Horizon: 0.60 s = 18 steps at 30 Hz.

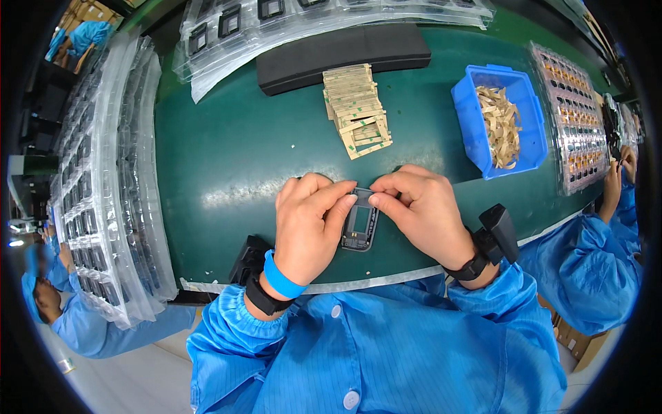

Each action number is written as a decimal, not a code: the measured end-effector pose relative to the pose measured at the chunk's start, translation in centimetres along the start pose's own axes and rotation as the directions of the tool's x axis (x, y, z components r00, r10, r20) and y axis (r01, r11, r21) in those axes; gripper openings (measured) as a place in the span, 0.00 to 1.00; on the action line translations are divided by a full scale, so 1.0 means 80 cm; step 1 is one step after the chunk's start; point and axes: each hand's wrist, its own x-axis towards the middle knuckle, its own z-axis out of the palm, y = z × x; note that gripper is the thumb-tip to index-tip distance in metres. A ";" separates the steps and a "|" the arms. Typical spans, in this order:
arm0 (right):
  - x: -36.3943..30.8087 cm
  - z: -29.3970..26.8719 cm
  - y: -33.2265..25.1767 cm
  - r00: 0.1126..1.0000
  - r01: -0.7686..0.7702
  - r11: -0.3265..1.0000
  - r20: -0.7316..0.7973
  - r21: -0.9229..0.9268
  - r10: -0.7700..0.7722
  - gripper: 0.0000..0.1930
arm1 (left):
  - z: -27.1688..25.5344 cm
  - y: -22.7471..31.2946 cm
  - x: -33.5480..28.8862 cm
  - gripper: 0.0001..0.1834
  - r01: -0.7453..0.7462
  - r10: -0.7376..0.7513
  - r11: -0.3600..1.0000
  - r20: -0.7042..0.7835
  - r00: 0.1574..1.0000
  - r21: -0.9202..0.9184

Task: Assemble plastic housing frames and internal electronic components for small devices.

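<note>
A small dark grey plastic housing (pixel 358 241) with a rectangular window lies on the green table in front of me, its long side pointing toward me. My left hand (pixel 301 219) pinches its far left corner between thumb and forefinger. At the far right corner, the thumb and forefinger of my right hand (pixel 429 215) are closed on the same housing. Whether a thin piece sits between the fingertips is hidden. Beyond my hands lies a fanned stack of tan adhesive frames (pixel 353 103) with green marks.
A blue bin (pixel 472 131) of tan paper strips stands at the right, beside clear trays (pixel 571 117) of small parts. Stacked plastic trays (pixel 110 186) line the left. A long black block (pixel 289 71) lies at the back, before another tray (pixel 248 38). Co-workers sit on both sides.
</note>
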 end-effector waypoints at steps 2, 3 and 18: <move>-0.001 0.004 0.001 0.997 0.056 0.997 -0.049 -0.051 -0.058 0.04 | 0.000 0.000 0.001 0.10 0.000 0.000 1.000 0.000 1.000 0.003; -0.001 0.006 0.001 0.997 0.054 0.997 -0.047 -0.050 -0.056 0.04 | 0.001 0.000 0.001 0.10 -0.002 0.002 1.000 -0.004 1.000 0.007; 0.001 0.012 0.000 0.988 0.099 0.993 -0.109 -0.058 -0.105 0.04 | 0.011 0.008 -0.004 0.08 -0.013 0.017 0.999 -0.065 0.998 0.048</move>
